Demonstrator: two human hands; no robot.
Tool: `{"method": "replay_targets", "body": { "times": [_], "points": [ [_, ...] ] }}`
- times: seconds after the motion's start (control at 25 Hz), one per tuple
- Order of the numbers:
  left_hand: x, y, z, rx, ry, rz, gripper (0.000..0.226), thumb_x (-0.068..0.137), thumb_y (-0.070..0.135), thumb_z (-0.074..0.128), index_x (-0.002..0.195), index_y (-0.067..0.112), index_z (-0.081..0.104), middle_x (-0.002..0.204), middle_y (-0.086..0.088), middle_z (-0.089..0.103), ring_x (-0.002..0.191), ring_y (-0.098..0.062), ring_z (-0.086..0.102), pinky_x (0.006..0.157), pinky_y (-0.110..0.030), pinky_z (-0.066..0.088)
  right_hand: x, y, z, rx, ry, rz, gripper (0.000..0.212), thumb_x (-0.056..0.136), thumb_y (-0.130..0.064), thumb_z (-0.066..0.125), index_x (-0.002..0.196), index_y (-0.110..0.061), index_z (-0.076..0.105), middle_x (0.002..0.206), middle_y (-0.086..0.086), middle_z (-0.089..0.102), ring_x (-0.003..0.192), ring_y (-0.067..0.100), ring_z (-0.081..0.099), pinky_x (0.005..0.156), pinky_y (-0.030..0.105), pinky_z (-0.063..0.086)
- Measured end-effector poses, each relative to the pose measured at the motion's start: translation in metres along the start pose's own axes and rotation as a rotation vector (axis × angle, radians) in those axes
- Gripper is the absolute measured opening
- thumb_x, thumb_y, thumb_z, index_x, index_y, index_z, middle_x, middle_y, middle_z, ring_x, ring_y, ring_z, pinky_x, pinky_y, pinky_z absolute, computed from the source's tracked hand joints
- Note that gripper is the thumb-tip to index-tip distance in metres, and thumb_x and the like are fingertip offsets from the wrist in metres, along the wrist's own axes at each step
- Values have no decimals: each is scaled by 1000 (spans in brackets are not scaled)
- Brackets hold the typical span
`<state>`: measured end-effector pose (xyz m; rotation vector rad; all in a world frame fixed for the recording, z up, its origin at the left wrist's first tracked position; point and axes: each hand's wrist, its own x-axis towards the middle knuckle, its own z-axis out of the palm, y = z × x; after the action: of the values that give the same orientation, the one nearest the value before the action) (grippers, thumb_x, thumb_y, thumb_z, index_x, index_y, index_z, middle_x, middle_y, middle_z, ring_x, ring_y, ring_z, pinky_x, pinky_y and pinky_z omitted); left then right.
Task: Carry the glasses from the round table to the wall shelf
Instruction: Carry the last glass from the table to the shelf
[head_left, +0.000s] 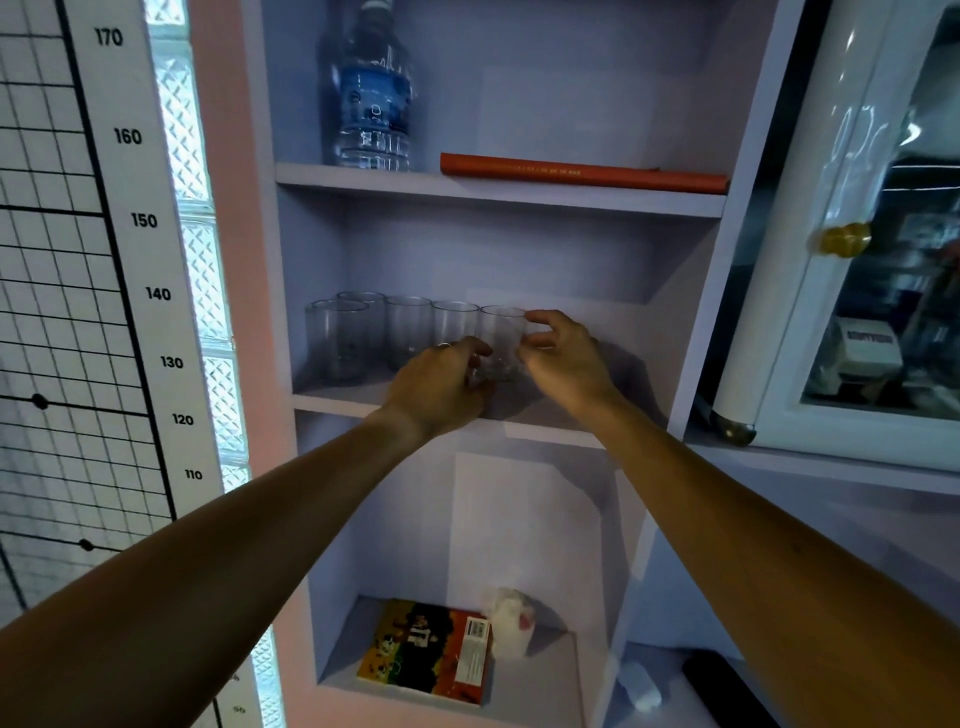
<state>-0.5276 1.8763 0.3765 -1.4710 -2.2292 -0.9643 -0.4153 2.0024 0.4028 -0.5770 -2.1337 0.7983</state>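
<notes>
I have both hands at the middle shelf, on the end glass, the right-most of the row that stands along that shelf. My left hand is curled low around its base; my right hand pinches it higher up, thumb at the side and a finger by the rim. The glass stands upright on the shelf, just beside its neighbour — whether the two touch I cannot tell.

I judge it light, rigid, smooth and brittle (clear walls, no handle), so it will slip under a loose hold and chip if knocked against the next one. The wall below the rim looks the safest place to grip, thumb opposite fingers, with the base supported until it sits flat. I'd open the fingers outward, away from the row — no sideways drag.
</notes>
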Motion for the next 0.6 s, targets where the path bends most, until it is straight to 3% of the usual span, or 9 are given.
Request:
{"method": "replay_targets", "body": {
  "times": [0.12, 0.24, 0.32, 0.48, 0.6],
  "points": [
    [-10, -7, -11, 25, 43, 34, 34, 88, 34, 63, 121, 27, 62, 115, 2, 72, 103, -20, 69, 87, -36, 57, -2, -3, 5, -22, 130, -93, 35, 89, -19, 64, 124, -19, 57, 114, 6, 65, 97, 21, 64, 78, 26, 55],
    [-28, -24, -31, 59, 129, 54, 21, 90, 32, 64, 108, 22, 71, 100, 4, 75, 85, -12, 69, 76, -27, 56, -6, -22, 26, -117, 235, -422, 26, 87, -18, 64, 113, -18, 62, 110, 7, 63, 97, 22, 62, 83, 31, 56],
    [-42, -41, -46, 102, 217, 60, 17, 90, 29, 65, 98, 16, 73, 91, -1, 76, 78, -18, 71, 71, -23, 54, -3, -44, 48, -109, 90, -529, 25, 89, -15, 60, 114, -18, 63, 110, 9, 63, 94, 23, 63, 83, 37, 57],
    [-59, -70, -69, 222, 299, 7, 13, 90, 23, 65, 88, 13, 73, 82, -6, 76, 70, -25, 71, 60, -5, 35, 6, -81, 88, -111, -295, -381, 38, 98, -24, 52, 136, -27, 50, 129, 12, 59, 110, 29, 60, 96, 45, 51],
    [-62, -83, -74, 194, 288, -45, 15, 89, 27, 66, 97, 14, 70, 89, -4, 77, 77, -23, 72, 67, -22, 53, 9, -92, 100, -81, -338, -339, 31, 98, -30, 55, 127, -23, 53, 121, 11, 64, 103, 28, 62, 93, 46, 52]
  ]
}}
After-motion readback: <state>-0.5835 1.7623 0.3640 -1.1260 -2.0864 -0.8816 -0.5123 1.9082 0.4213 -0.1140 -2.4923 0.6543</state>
